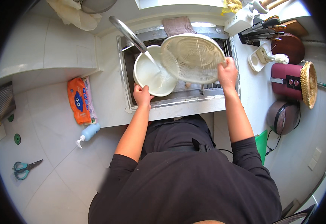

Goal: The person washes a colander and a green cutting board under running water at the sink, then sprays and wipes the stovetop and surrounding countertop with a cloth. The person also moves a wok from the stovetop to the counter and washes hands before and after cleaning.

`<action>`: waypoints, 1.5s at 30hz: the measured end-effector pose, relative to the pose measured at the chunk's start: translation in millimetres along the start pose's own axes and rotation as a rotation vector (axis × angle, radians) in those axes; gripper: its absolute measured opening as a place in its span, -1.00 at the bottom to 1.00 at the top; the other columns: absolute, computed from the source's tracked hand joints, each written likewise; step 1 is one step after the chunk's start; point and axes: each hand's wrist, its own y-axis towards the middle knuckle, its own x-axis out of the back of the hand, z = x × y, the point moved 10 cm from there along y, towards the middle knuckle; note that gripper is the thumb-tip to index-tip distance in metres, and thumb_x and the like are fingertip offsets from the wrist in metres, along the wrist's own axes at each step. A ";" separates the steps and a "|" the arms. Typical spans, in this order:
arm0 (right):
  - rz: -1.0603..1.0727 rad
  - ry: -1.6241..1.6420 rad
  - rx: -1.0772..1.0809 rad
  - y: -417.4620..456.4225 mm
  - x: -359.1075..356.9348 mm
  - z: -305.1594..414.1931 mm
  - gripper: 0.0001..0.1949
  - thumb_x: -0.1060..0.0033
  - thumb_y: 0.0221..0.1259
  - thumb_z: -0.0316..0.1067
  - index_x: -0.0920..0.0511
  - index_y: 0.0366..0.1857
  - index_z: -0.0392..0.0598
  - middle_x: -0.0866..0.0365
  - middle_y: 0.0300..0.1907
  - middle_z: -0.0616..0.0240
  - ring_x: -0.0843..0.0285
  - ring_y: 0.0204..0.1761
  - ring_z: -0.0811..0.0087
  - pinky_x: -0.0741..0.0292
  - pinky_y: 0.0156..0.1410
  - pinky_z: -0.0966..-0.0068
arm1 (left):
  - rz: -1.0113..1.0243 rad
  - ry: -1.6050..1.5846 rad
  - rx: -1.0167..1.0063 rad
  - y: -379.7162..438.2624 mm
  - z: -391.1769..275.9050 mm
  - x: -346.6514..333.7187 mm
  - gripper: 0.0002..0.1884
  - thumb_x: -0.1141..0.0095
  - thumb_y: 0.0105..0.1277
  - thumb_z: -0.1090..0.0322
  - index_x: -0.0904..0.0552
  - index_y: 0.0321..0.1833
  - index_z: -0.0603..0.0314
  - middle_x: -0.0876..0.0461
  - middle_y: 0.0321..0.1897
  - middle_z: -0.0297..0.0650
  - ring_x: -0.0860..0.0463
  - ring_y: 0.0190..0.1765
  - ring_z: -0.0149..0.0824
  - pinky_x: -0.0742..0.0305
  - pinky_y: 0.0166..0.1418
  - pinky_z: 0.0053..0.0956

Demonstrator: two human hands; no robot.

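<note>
My left hand point(142, 96) grips the near-left rim of a white plastic basin point(149, 70) over the sink. Water runs from the curved metal faucet point(129, 35) into this basin, where whitish water shows. In my right hand point(227, 73) is the right edge of a pale plastic colander point(192, 57), held tilted above the sink. The colander's left edge overlaps the basin's right side, so part of the basin is hidden. No food shows in the colander's mesh.
The steel sink point(177, 102) holds a grey rack point(212, 89) at its right. A cloth point(178, 25) lies over its far edge. To the right stand a knife block point(248, 37), a bottle brush point(280, 58) and a maroon appliance point(286, 81). Left are orange wipes point(78, 100) and a blue pump bottle point(90, 132).
</note>
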 end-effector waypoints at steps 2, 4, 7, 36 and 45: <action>0.167 -0.014 -0.074 12.6 -44.2 2.4 -0.65 -0.24 0.29 -0.25 -0.59 0.14 0.01 -0.79 -0.01 -0.01 -0.78 0.04 -0.02 -0.63 0.19 0.14 | 0.111 -0.005 0.075 11.7 0.3 -3.0 -0.81 -0.16 0.40 0.40 -0.40 -0.33 0.06 -0.59 -0.12 -0.31 -0.68 -0.13 -0.29 -0.79 -0.23 -0.21; 0.289 -0.025 -0.044 26.4 -95.3 -4.5 -0.63 -0.28 0.30 -0.19 -0.59 0.17 0.04 -0.80 0.00 -0.01 -0.78 0.06 -0.02 -0.62 0.20 0.14 | 0.219 -0.001 0.107 23.3 -6.1 -10.5 -0.89 -0.15 0.48 0.31 -0.47 -0.20 0.01 -0.63 -0.10 -0.31 -0.70 -0.03 -0.28 -0.76 -0.13 -0.17; 0.489 -0.131 -0.008 38.8 -153.3 -0.3 -0.58 -0.35 0.30 -0.06 -0.64 0.18 0.03 -0.79 0.04 -0.01 -0.77 0.09 -0.01 -0.62 0.23 0.14 | 0.373 0.001 0.159 30.1 -12.7 -10.9 -0.89 -0.15 0.55 0.19 -0.52 -0.11 -0.06 -0.68 -0.03 -0.36 -0.68 0.08 -0.33 -0.71 0.03 -0.13; 0.370 -0.091 0.137 43.9 -265.5 9.0 -0.29 -0.01 0.40 0.48 -0.61 -0.17 -0.17 -0.73 -0.18 -0.18 -0.68 -0.04 -0.25 -0.55 0.05 -0.06 | 0.258 0.465 -0.292 21.2 -67.8 16.4 -0.63 -0.20 0.45 0.06 -0.75 0.08 0.19 -0.53 0.41 -0.06 -0.48 0.46 -0.15 -0.54 0.35 -0.17; 0.204 0.093 0.288 39.0 -258.3 11.9 -0.33 0.05 0.43 0.43 -0.57 -0.27 -0.14 -0.67 -0.32 -0.15 -0.62 -0.15 -0.33 -0.49 -0.05 -0.09 | 0.101 0.642 -0.710 -14.9 -97.0 11.5 -0.73 -0.23 0.35 0.29 -0.80 -0.02 0.30 -0.52 0.41 0.09 -0.51 0.44 -0.01 -0.50 0.37 -0.16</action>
